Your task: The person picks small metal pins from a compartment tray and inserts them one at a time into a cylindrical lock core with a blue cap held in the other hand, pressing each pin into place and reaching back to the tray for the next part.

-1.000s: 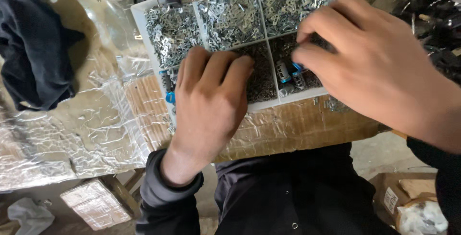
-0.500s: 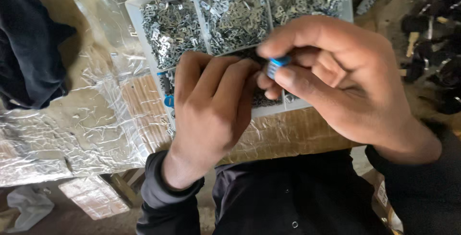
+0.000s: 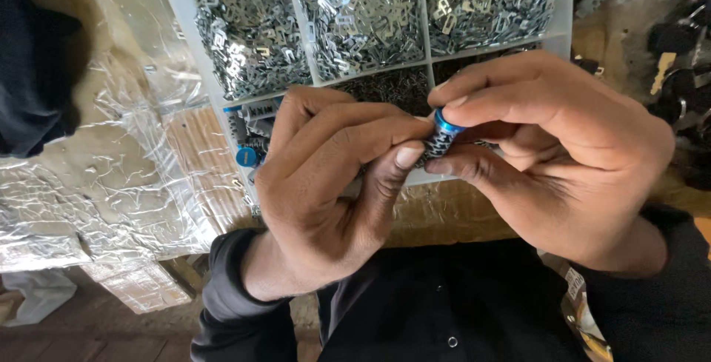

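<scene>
Pinching a small cylinder (image 3: 442, 134) with a blue cap and a dark patterned body, the right hand (image 3: 563, 155) closes its fingertips around the capped upper end, while the left hand (image 3: 333, 177) meets it from the other side, thumb and forefinger pressed on the lower end. Both hands are narrowed to a fine grip on this one piece, and it is held in the air between them, just in front of the near edge of a white compartment tray (image 3: 181, 7).

Behind the hands, the tray's far row of compartments is heaped with small silvery metal stampings (image 3: 355, 14). Its near row is mostly hidden by the fingers; the compartment left of the left hand shows a few more blue-capped pieces (image 3: 246, 156), and the one behind the knuckles holds something dark and fine that I cannot make out.

The tray sits on a surface (image 3: 444, 214) covered with crinkled clear plastic sheet (image 3: 111, 177), which spreads out to the left of the tray. Farther left of the tray lies a dark cloth (image 3: 33, 73). Nearer than the tray, below the hands, are the person's dark sleeves (image 3: 237, 310) and dark clothing.
</scene>
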